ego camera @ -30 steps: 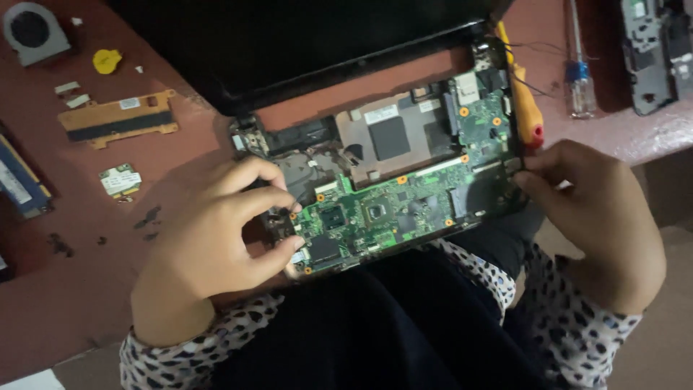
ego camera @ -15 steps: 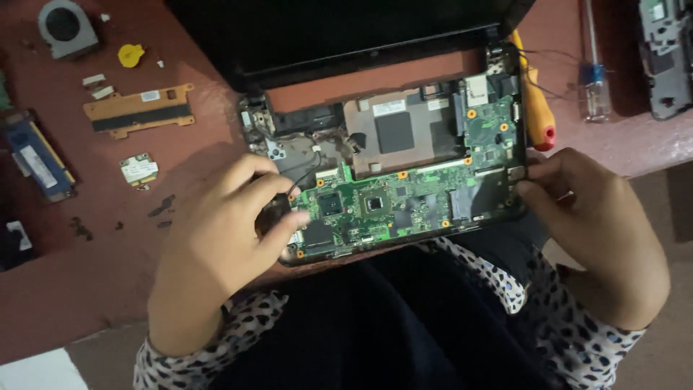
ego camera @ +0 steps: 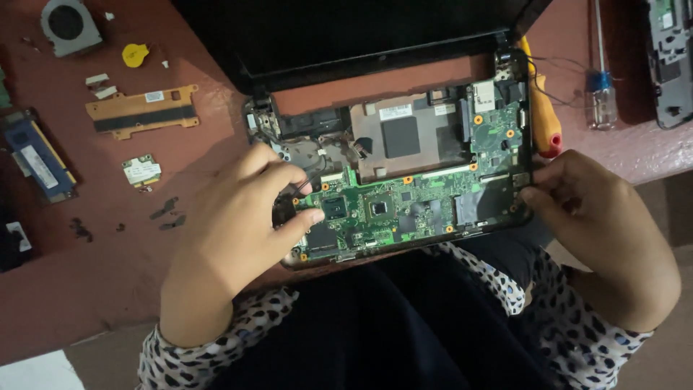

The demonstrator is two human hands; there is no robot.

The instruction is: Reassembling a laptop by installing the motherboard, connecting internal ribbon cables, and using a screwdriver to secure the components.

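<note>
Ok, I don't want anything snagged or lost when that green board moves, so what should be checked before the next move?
1. Left hand on the green circuit board at its left end: ok.
2. Right hand gripping the laptop base at its right edge: ok.
3. All board screws out: cannot tell.
4. Thin wires by the right hinge free of the board: cannot tell.
5. Yellow-handled screwdriver lies against the base's right side, close to the grip: not ok.
6. Removed fan set well aside on the table: ok.
</note>
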